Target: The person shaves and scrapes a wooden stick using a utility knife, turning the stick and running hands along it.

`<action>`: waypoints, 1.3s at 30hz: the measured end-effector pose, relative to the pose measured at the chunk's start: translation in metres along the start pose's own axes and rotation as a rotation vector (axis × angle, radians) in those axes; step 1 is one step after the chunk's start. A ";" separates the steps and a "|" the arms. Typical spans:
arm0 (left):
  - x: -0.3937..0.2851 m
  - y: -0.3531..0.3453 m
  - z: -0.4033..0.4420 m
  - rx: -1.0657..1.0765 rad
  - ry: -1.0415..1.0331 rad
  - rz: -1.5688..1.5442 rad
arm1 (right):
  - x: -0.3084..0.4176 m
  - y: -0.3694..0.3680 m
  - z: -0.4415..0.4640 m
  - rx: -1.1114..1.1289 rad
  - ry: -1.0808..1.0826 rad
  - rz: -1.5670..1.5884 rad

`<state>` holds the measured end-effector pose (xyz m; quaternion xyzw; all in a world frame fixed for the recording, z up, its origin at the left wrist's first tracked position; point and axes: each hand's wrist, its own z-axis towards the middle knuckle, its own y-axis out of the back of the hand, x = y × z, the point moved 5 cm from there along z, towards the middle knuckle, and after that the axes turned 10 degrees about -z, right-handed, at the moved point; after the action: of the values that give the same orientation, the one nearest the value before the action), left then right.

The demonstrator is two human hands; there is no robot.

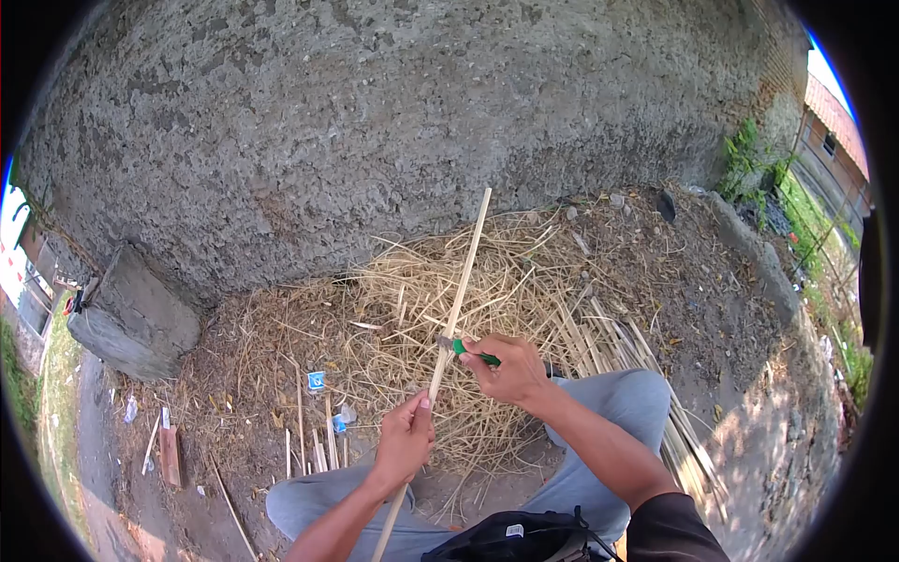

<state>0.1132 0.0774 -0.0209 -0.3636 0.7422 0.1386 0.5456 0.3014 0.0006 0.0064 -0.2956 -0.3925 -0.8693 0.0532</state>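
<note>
My left hand is closed around a long, pale bamboo strip that slants up and away from my lap. In my right hand is a knife with a green handle, gripped with the fingers wrapped round it. Its short grey blade meets the strip a little beyond my left hand. Beneath both hands spreads a heap of thin shavings on the ground. The strip's lower end passes between my legs.
A rough grey wall rises ahead. Several split strips lie right of my knee. On the left are a concrete block, a small blue packet and a piece of brown wood. A black bag rests in my lap.
</note>
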 end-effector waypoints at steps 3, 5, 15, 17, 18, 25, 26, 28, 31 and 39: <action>0.003 0.002 0.003 0.007 -0.049 0.061 | 0.000 0.000 0.002 -0.002 -0.012 -0.004; 0.002 0.003 0.003 0.006 -0.201 0.229 | -0.002 -0.001 0.001 -0.001 -0.016 0.009; 0.014 0.003 -0.013 0.020 -0.259 0.389 | -0.054 -0.004 0.018 0.030 -0.183 -0.038; 0.018 0.006 -0.017 0.003 -0.232 0.312 | -0.047 0.001 0.017 -0.073 -0.103 -0.008; 0.016 0.007 -0.020 0.005 -0.232 0.309 | -0.046 0.000 0.017 -0.071 -0.103 -0.011; 0.021 0.023 -0.036 0.006 -0.154 0.274 | -0.035 -0.004 0.017 -0.089 -0.023 -0.037; 0.023 0.024 -0.041 0.010 -0.132 0.255 | -0.041 -0.004 0.019 -0.068 -0.087 -0.025; 0.031 0.027 -0.057 -0.004 -0.101 0.256 | -0.041 0.003 0.023 0.026 -0.205 -0.038; 0.028 0.034 -0.084 -0.033 -0.037 0.253 | -0.050 -0.001 0.027 0.139 -0.250 -0.069; 0.022 0.052 -0.149 -0.108 -0.145 0.621 | -0.091 0.014 0.033 0.005 -0.424 -0.104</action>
<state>-0.0318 0.0151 0.0034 -0.1373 0.7685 0.3632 0.5086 0.3961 0.0018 -0.0185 -0.4509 -0.4117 -0.7884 -0.0749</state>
